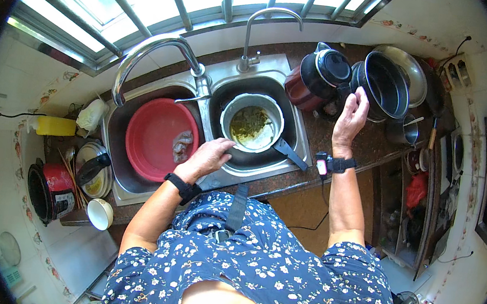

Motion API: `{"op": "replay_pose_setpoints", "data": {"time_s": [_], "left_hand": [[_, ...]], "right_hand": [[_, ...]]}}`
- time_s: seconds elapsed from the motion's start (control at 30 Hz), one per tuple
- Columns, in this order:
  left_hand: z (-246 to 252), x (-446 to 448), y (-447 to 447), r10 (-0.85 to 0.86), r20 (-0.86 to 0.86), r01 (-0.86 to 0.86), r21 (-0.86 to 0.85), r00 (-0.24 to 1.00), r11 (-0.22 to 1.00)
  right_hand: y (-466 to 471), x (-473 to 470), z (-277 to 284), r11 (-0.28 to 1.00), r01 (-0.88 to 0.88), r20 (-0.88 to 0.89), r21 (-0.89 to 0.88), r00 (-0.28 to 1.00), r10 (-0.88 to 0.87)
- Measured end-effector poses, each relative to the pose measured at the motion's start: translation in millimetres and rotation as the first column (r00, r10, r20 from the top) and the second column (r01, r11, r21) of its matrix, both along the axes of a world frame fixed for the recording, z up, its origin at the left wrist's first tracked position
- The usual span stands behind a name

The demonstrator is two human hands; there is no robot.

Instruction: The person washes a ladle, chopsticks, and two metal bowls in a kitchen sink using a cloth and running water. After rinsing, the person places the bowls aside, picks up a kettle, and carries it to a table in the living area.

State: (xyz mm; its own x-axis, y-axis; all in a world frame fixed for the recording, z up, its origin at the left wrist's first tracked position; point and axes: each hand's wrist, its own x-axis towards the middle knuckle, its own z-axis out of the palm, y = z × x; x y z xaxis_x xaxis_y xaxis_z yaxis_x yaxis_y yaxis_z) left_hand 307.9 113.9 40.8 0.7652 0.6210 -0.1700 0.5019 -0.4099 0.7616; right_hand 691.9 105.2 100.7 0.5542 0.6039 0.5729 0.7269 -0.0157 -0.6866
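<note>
My left hand [208, 157] is over the divider of the steel double sink [278, 73], its fingertips near the rim of a metal pot with a black handle [251, 145]; I see nothing in it. Greenish-yellow liquid with dark bits is in that pot, in the right basin. My right hand [350, 118] is raised over the counter, between a dark kettle [309, 72] and a black pot [386, 84]. Its fingers are close to both, and whether they touch either is unclear. In the left basin, a red plastic basin [138, 141] holds a crumpled wet cloth [181, 146].
Two faucets, a large curved one [166, 41] and a slim one [248, 32], rise behind the sink. Left are a red cooker [57, 183], a pot lid [104, 182], chopsticks [73, 174] and a bowl [100, 214]. A steel cup [403, 131] stands at right.
</note>
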Motion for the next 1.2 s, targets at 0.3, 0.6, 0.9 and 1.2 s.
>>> {"op": "replay_pose_setpoints", "data": {"time_s": [0.3,0.6,0.9,1.2], "left_hand": [[-1,-45,-25,0.238,-0.013,-0.238,-0.110,0.971,0.965],[-12,-57,-52,0.324,0.009,-0.317,-0.190,0.946,0.929],[-13,-67,-76,0.357,-0.004,-0.342,-0.304,0.934,0.889],[-49,-46,-78,0.675,0.068,-0.304,-0.857,0.735,0.417]], "right_hand": [[-15,18,-46,0.975,-0.222,-0.601,-0.015,0.781,0.168],[9,18,-29,0.958,-0.265,-0.676,0.108,0.688,0.266],[-19,-30,1,0.993,-0.118,-0.649,0.032,0.753,0.110],[-66,-96,68,0.836,-0.548,-0.637,-0.011,0.649,0.417]]}}
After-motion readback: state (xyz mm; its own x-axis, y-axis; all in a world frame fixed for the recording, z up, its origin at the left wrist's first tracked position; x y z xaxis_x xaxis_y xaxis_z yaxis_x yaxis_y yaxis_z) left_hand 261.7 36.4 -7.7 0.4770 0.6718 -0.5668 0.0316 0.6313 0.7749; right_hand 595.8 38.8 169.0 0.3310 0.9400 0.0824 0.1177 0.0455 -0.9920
